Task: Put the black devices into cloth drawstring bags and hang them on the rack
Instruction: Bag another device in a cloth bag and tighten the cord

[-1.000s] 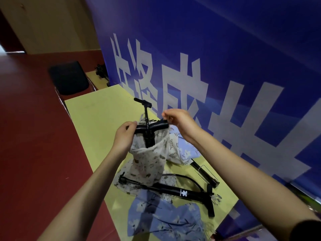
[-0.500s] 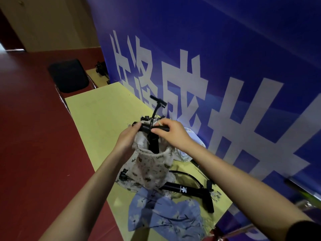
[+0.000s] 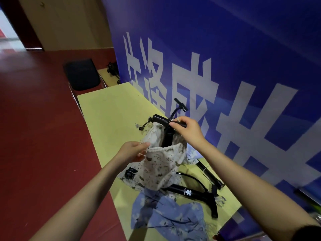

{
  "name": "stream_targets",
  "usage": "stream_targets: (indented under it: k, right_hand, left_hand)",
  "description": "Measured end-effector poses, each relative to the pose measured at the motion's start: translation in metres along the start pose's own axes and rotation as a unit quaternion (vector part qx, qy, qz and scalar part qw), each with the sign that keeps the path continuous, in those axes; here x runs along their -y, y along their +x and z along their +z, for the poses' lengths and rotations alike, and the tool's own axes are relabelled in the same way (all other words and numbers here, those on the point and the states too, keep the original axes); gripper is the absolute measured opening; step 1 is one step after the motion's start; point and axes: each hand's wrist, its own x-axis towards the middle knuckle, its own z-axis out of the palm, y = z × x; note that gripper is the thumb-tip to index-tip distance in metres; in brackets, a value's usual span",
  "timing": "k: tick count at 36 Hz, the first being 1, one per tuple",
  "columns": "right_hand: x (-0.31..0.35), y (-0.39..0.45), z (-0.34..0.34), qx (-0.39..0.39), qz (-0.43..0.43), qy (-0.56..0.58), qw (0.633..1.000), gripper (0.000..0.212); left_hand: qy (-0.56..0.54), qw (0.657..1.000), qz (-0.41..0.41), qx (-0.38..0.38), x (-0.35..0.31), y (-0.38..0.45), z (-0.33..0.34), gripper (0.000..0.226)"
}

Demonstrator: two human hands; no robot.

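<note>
The right hand (image 3: 188, 130) grips the crossbar handle of a black pump (image 3: 167, 136), fingers curled over the bar with a pale drawstring loop caught at the knuckles. The pump stands nearly upright under that grip, its barrel dropping straight down from the hand into the open mouth of a white printed bag (image 3: 161, 166). The other end of the handle sticks out away from the hand toward the left, and a thin hose arches up just behind the fingers to a small T-shaped head.

The left hand (image 3: 132, 152) pinches the near rim of the bag, below and left of the right hand, with a cord running through its fingers. It holds the mouth open; the cloth sags down from that pinch onto the table (image 3: 111, 112).

Directly below the held bag, lying flat, is a second pump (image 3: 190, 193) with a white logo on its barrel and its foot pointing toward the person. Its hose curves above it. A blue bag (image 3: 166, 218) with a floral print lies crumpled nearer the person than this pump. Beyond the right forearm another black tube (image 3: 209, 173) lies on the table, close to the blue banner (image 3: 225, 58) with large white characters that stands behind everything. Far past the left hand, at the table's end, stands a black chair (image 3: 81, 73).
</note>
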Motion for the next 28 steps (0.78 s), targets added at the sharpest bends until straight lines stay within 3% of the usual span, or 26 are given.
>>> stream_targets:
  k: [5,9,14,17,21,28]
  right_hand:
    - [-0.002,0.001,-0.001,0.012,-0.002,-0.005,1.000,0.017]
    - [-0.002,0.000,-0.003,0.039,-0.013,-0.027,0.999,0.018]
    - [0.005,0.001,-0.002,0.067,-0.028,-0.049,0.996,0.025]
    - [0.008,-0.001,0.001,0.080,-0.041,-0.073,0.993,0.025]
    - [0.011,-0.002,0.003,0.102,-0.060,-0.094,0.989,0.024]
    - [0.016,-0.002,0.004,0.118,-0.080,-0.101,0.985,0.021]
  left_hand:
    - [-0.019,0.999,0.027,0.010,0.003,0.002,0.002,0.025]
    - [0.029,0.991,0.090,-0.093,-0.007,0.002,0.002,0.029]
    - [0.150,0.945,0.210,-0.200,-0.035,-0.004,-0.004,0.035]
    - [0.061,0.950,0.229,-0.204,-0.058,-0.010,-0.003,0.030]
    - [-0.127,0.966,0.176,-0.143,-0.081,-0.004,-0.001,0.024]
    - [-0.309,0.935,0.161,-0.072,-0.110,0.000,0.007,0.019]
